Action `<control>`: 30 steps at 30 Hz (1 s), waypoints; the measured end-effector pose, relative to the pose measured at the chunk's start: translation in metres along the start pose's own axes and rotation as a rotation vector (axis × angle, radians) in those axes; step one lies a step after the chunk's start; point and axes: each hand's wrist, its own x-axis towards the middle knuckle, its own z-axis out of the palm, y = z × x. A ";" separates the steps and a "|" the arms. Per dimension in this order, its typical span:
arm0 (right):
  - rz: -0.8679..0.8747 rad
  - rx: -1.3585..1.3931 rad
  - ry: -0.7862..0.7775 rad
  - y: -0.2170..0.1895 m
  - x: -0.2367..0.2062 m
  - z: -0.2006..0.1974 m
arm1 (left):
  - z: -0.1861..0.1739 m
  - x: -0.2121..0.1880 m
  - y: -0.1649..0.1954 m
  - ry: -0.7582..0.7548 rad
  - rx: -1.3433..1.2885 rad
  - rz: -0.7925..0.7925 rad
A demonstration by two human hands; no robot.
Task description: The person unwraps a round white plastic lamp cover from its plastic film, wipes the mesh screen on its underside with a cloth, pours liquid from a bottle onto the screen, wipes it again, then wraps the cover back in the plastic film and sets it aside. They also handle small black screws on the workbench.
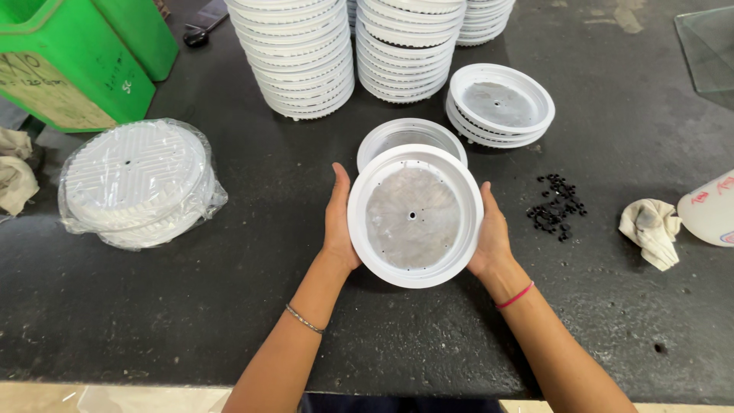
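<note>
The left hand (338, 222) and right hand (492, 233) each clasp one side of a round white plastic disc (414, 216), tilted up above the dark table (229, 306) so its grey inner face shows, just before a translucent ring (397, 136).

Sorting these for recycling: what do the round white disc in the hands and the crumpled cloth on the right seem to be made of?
The round white disc held between both hands looks like moulded plastic: smooth, slightly glossy rim, with a duller grey, possibly metallic or frosted, centre panel. The crumpled cloth looks like soft woven fabric, off-white and matte, with limp folds.
</note>
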 end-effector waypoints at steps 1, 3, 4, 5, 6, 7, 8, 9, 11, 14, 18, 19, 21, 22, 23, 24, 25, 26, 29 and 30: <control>-0.009 -0.010 -0.009 0.000 0.000 0.000 | -0.001 0.001 -0.001 -0.013 -0.015 -0.008; -0.028 -0.029 -0.029 0.000 0.001 -0.001 | -0.003 0.002 -0.001 -0.038 -0.043 -0.023; -0.031 -0.037 -0.018 0.000 0.001 -0.001 | -0.004 0.003 -0.002 -0.036 -0.043 -0.019; -0.035 -0.045 -0.006 0.000 0.001 -0.001 | -0.004 0.004 -0.003 -0.035 -0.043 -0.015; -0.037 -0.053 0.004 0.000 0.002 -0.001 | -0.005 0.005 -0.003 -0.032 -0.042 -0.010; -0.032 -0.056 0.000 0.000 0.001 -0.001 | -0.006 0.005 -0.003 -0.045 -0.052 -0.020; -0.027 -0.060 -0.003 0.000 0.001 0.000 | -0.007 0.006 -0.003 -0.057 -0.061 -0.030; -0.022 -0.064 -0.006 -0.001 0.000 0.000 | -0.007 0.006 -0.004 -0.070 -0.071 -0.040; -0.026 -0.070 0.001 -0.001 -0.001 0.002 | -0.007 0.007 -0.005 -0.046 -0.066 -0.041; -0.030 -0.083 0.019 -0.002 -0.002 0.004 | -0.008 0.008 -0.005 -0.091 -0.076 -0.040; -0.024 -0.101 0.040 -0.002 -0.003 0.006 | -0.010 0.009 -0.006 -0.110 -0.089 -0.061; -0.027 -0.108 0.037 -0.002 -0.003 0.006 | -0.011 0.009 -0.006 -0.111 -0.080 -0.053; -0.038 -0.121 0.032 -0.003 -0.003 0.006 | -0.011 0.009 -0.006 -0.119 -0.062 -0.041; -0.044 -0.122 0.029 -0.003 -0.004 0.006 | -0.010 0.008 -0.006 -0.121 -0.060 -0.028; -0.051 -0.123 0.025 -0.004 -0.004 0.006 | -0.009 0.008 -0.005 -0.124 -0.058 -0.015; -0.059 -0.124 0.022 -0.004 -0.004 0.006 | -0.007 0.008 -0.004 -0.128 -0.056 -0.003; -0.065 -0.127 0.022 -0.004 -0.004 0.006 | -0.006 0.007 -0.003 -0.123 -0.051 0.011; -0.074 -0.130 0.025 -0.003 -0.004 0.006 | -0.005 0.005 -0.002 -0.123 -0.046 0.023; -0.094 -0.122 0.008 -0.004 -0.005 0.006 | 0.000 0.003 0.001 -0.128 -0.041 0.024; -0.096 -0.118 -0.005 -0.004 -0.005 0.007 | 0.001 0.003 0.001 -0.127 -0.041 0.021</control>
